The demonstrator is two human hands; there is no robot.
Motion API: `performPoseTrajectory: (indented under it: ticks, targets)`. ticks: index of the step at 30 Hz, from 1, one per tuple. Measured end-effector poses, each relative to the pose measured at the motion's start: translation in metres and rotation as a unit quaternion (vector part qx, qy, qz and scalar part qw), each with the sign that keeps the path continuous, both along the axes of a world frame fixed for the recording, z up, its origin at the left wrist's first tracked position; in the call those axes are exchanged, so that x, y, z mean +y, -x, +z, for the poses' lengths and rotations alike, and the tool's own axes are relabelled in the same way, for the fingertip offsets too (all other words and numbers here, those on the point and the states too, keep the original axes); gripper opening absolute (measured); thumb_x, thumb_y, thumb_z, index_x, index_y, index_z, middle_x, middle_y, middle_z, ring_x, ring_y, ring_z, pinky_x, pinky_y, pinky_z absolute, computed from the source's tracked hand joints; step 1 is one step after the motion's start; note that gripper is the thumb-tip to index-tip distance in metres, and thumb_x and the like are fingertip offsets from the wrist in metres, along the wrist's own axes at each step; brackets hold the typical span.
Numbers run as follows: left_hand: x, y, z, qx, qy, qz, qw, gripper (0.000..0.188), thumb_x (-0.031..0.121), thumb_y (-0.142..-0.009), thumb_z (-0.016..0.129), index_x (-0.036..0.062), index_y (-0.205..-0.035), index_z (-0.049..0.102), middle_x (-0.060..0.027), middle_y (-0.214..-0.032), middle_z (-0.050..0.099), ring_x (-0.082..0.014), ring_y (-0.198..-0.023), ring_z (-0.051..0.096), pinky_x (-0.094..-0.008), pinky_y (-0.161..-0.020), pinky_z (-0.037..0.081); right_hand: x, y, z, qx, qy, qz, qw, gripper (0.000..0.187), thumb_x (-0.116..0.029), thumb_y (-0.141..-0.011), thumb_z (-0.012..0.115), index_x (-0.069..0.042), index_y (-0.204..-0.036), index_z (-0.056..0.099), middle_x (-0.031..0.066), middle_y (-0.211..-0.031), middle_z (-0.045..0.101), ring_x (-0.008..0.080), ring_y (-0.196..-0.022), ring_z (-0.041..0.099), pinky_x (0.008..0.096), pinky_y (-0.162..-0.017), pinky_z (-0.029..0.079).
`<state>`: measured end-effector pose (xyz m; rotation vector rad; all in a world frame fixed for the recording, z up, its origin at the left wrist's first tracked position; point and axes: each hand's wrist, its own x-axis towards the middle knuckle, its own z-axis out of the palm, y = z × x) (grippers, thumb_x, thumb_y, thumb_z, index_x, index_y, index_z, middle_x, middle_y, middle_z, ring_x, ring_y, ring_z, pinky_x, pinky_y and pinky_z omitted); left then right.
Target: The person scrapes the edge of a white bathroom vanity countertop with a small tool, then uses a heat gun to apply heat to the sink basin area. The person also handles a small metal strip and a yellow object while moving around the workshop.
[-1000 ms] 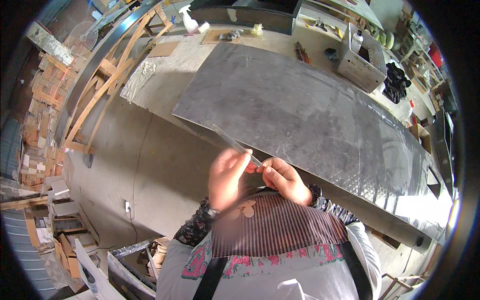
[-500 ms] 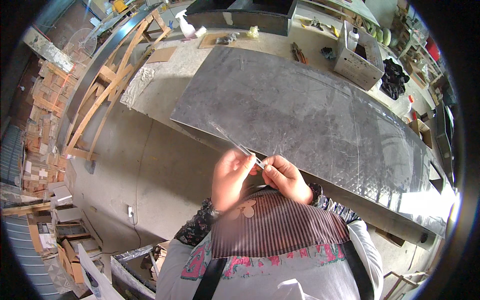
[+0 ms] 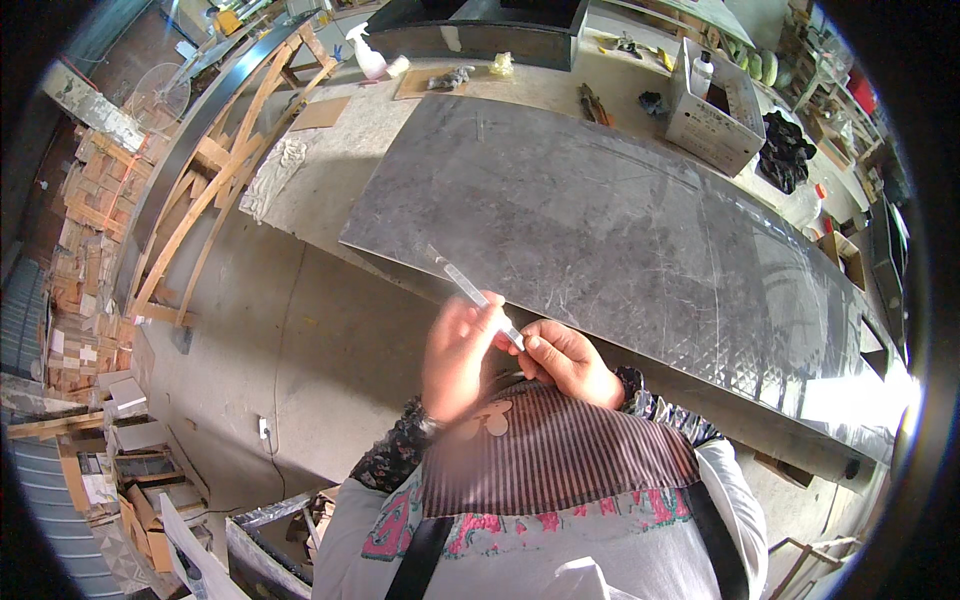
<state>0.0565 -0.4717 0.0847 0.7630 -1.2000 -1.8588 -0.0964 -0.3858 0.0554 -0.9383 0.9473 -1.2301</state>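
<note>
Both my hands meet over the near edge of a large dark grey stone slab [image 3: 560, 200]. Between them is a slim, flat, silvery tool [image 3: 465, 284] that looks like a utility knife. It slants up and left, its thin far end over the slab's edge. My left hand [image 3: 455, 355] is closed round its middle, partly smeared by motion. My right hand [image 3: 570, 360] pinches its lower end between thumb and fingers. The fingers hide part of the handle, so I cannot tell its exact make-up.
The slab lies on a worktable [image 3: 290, 165] bearing a spray bottle [image 3: 367, 55], pliers [image 3: 594, 104], an open carton [image 3: 715, 125] and a black plastic bag [image 3: 787, 152]. A wooden frame [image 3: 215, 165] stands left. Cardboard pieces [image 3: 125, 395] and an open bin [image 3: 265, 545] are lower left.
The silvery tool has turned so that its broader, paler face shows. Its lower end sits slightly lower, and my left hand has shifted slightly along it. My right hand keeps its pinch.
</note>
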Motion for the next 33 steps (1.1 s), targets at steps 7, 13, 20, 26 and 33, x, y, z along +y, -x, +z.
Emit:
performPoseTrajectory:
  ticks: [7, 13, 20, 26, 33]
  targets:
    - [-0.006, -0.002, 0.000, -0.021, -0.008, -0.011, 1.000, 0.011, 0.013, -0.096, 0.060, 0.0030, -0.102, 0.059, -0.0006, -0.087, 0.061, -0.0087, -0.076, 0.059, -0.0232, -0.068, 0.048, 0.003, 0.000, -0.005, 0.017, -0.016, 0.003, 1.000, 0.025, -0.025, -0.105, 0.043, -0.005, -0.110, 0.056, -0.0019, -0.081, 0.056, 0.0045, -0.071, 0.046, 0.0208, -0.065, 0.040]
    - [-0.004, -0.004, -0.005, -0.108, 0.033, -0.054, 0.992, 0.012, 0.015, -0.095, 0.063, 0.0062, -0.101, 0.059, 0.0022, -0.084, 0.060, -0.0071, -0.073, 0.057, -0.0213, -0.065, 0.047, 0.001, -0.004, -0.005, 0.061, 0.060, -0.040, 0.996, 0.030, -0.030, -0.103, 0.048, -0.002, -0.112, 0.054, 0.0011, -0.088, 0.060, 0.0110, -0.083, 0.057, 0.0276, -0.074, 0.048]
    - [-0.003, 0.000, -0.005, -0.077, 0.002, -0.059, 0.995, 0.013, 0.019, -0.095, 0.063, 0.0076, -0.101, 0.059, 0.0045, -0.082, 0.058, -0.0033, -0.068, 0.053, -0.0193, -0.060, 0.043, 0.001, -0.003, 0.000, -0.101, -0.038, -0.015, 0.994, 0.021, -0.026, -0.103, 0.049, -0.007, -0.110, 0.056, -0.0016, -0.085, 0.059, 0.0023, -0.067, 0.048, 0.0169, -0.059, 0.039]
    - [-0.007, -0.003, -0.007, -0.087, -0.051, -0.088, 0.991, 0.016, 0.025, -0.097, 0.061, 0.0085, -0.099, 0.060, 0.0048, -0.078, 0.057, -0.0030, -0.061, 0.051, -0.0184, -0.055, 0.042, -0.003, -0.001, -0.004, -0.184, -0.041, 0.018, 0.982, 0.021, -0.025, -0.102, 0.050, -0.006, -0.110, 0.056, 0.0000, -0.085, 0.060, 0.0038, -0.064, 0.049, 0.0182, -0.057, 0.041]
    - [-0.003, -0.001, -0.012, -0.041, -0.090, -0.077, 0.992, 0.019, 0.026, -0.098, 0.059, 0.0081, -0.100, 0.061, 0.0045, -0.078, 0.058, -0.0034, -0.063, 0.052, -0.0191, -0.055, 0.043, -0.003, -0.003, -0.004, -0.198, -0.048, 0.009, 0.979, 0.020, -0.024, -0.103, 0.048, -0.005, -0.106, 0.055, 0.0020, -0.086, 0.060, 0.0050, -0.064, 0.049, 0.0190, -0.057, 0.042]
